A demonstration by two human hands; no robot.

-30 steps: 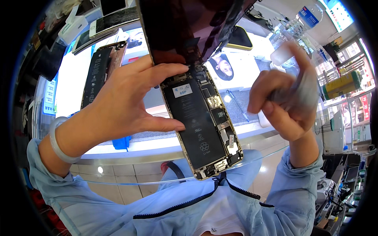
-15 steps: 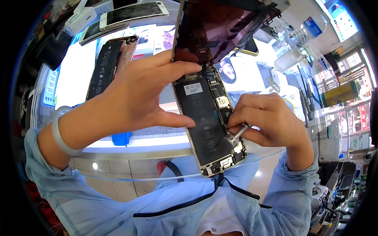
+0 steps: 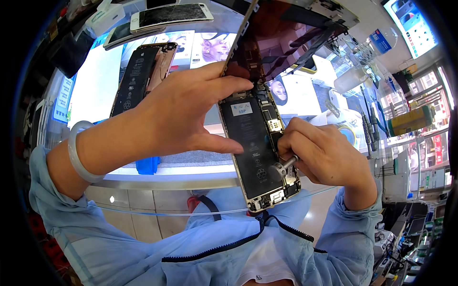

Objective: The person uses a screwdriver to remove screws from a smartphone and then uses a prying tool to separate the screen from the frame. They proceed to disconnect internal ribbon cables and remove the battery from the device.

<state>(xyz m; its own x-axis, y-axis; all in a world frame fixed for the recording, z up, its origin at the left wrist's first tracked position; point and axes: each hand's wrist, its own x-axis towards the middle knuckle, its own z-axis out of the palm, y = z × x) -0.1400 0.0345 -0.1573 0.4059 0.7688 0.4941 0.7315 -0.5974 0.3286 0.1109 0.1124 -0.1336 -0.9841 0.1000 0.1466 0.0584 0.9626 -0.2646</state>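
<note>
An opened smartphone point(image 3: 247, 136) is held upright over the counter's near edge, its black battery and circuit board bare. Its dark screen assembly point(image 3: 274, 35) is lifted at the top end, still close against the body. My left hand point(image 3: 186, 112) grips the phone from the left, thumb on the edge by the battery and forefinger near the top joint. In my right hand point(image 3: 324, 150), the fingers pinch a small silver screwdriver point(image 3: 281, 168) with a round cap, held against the phone's right side. The screwdriver's tip is hidden behind the fingers.
A second opened phone body point(image 3: 140, 76) lies on the lit counter, beyond my left forearm. White-framed phones point(image 3: 172, 15) rest farther back. A blue object point(image 3: 148, 165) sits near the front edge. Several slim tools point(image 3: 371, 121) stand at the right, beside a yellow-green roll point(image 3: 411, 121).
The view has shifted slightly. The phone stays in my left hand, while the screwdriver has tilted a little, with its cap turned more toward me.
</note>
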